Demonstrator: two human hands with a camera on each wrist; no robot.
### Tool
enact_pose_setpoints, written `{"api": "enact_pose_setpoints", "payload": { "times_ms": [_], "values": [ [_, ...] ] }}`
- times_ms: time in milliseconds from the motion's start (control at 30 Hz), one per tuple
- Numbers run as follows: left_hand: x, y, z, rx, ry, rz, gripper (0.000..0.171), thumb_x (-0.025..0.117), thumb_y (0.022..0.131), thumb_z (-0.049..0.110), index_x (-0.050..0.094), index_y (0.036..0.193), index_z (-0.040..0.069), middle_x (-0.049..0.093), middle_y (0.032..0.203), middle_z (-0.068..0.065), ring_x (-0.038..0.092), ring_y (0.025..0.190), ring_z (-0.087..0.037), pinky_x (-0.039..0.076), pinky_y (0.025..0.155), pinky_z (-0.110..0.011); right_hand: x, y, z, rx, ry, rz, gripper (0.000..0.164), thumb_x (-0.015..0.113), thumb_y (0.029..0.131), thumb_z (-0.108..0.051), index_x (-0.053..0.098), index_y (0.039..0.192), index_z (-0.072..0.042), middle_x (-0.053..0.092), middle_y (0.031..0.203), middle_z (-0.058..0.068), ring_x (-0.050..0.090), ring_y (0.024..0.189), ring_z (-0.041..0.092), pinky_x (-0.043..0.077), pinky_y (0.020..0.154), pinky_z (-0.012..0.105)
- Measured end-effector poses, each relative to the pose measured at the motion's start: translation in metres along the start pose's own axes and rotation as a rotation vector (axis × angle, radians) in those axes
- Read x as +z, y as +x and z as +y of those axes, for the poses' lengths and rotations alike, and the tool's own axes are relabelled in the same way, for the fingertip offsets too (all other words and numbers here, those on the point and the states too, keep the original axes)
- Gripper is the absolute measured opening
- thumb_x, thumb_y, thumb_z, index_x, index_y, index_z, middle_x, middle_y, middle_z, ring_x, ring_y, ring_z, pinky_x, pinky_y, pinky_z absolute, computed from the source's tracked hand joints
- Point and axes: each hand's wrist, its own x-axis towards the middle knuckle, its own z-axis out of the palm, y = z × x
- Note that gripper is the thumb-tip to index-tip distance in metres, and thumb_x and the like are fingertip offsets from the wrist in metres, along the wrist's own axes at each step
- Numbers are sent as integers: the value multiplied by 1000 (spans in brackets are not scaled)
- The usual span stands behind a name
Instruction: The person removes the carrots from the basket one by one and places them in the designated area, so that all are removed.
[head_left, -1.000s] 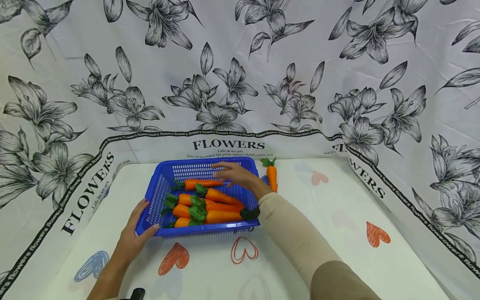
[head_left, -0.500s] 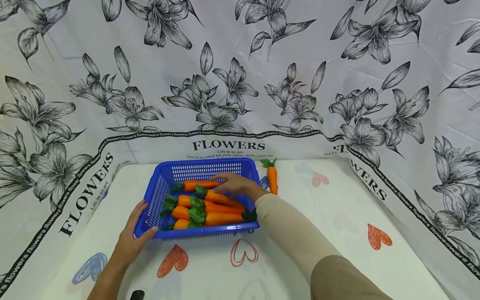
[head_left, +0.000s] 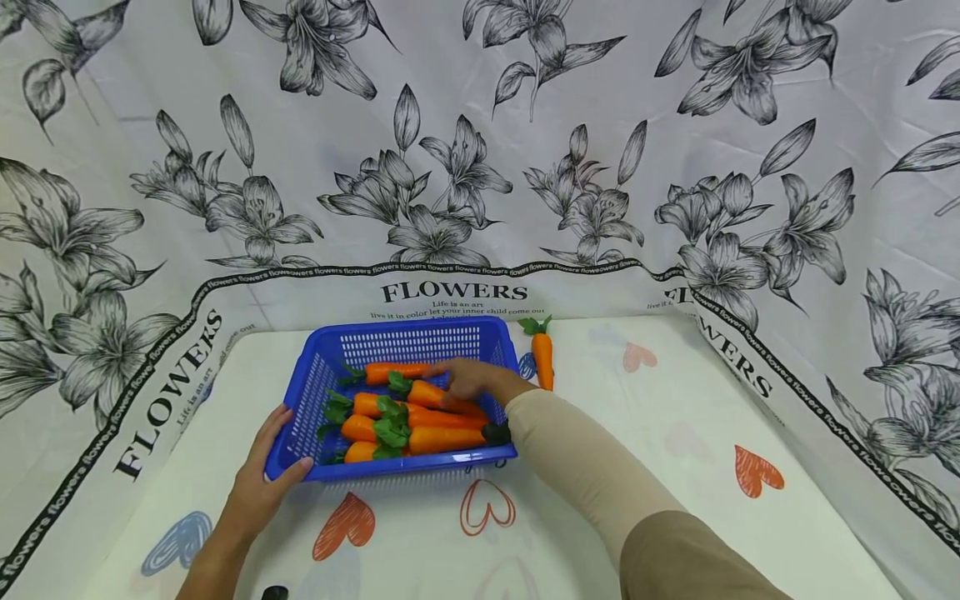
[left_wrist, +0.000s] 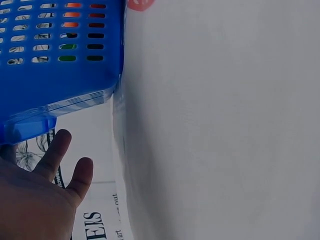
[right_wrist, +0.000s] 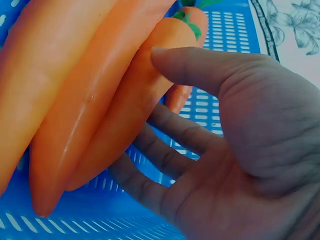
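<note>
My left hand [head_left: 258, 475] grips the near left corner of a blue plastic basket [head_left: 397, 465], its thumb at the front rim and its fingers along the left side. Two of its fingers stick out straight below the rim in the left wrist view. Inside the basket lie several orange carrots [head_left: 448, 439] with green leafy tops. My right hand [head_left: 472, 379] reaches in from the right and holds one carrot [right_wrist: 145, 90]. In the right wrist view the thumb presses on top of that carrot and the fingers go down its far side. Its tip lies beside another carrot [right_wrist: 80, 100].
A single carrot [head_left: 543, 358] lies on the table right of the basket. The white tablecloth [head_left: 660, 417] carries printed hearts. A flower-printed curtain [head_left: 585, 200] hangs behind and at both sides. A small black object [head_left: 275, 592] shows at the bottom edge.
My right hand has moved down into the basket, from above the carrots onto one of them. My left hand stays on the basket's corner.
</note>
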Motion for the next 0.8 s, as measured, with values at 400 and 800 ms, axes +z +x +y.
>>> {"api": "enact_pose_setpoints", "payload": {
  "times_ms": [400, 800],
  "values": [
    [-1, -4, 0, -7, 6, 9, 73, 57, 80, 36, 12, 138, 37, 1, 143, 12, 23, 117, -47, 33, 76, -62, 4, 0, 0, -18, -81, -46, 58, 68, 73, -11, 47, 123, -32, 54, 81, 6, 50, 63, 17, 47, 54, 27],
    [1, -2, -3, 30, -19, 13, 72, 58, 80, 32, 14, 138, 36, 3, 142, 16, 26, 115, -46, 34, 75, -61, -5, -1, 1, -48, 99, 46, 58, 66, 75, -11, 47, 121, -41, 52, 107, 6, 53, 85, 17, 48, 63, 28]
  ]
}}
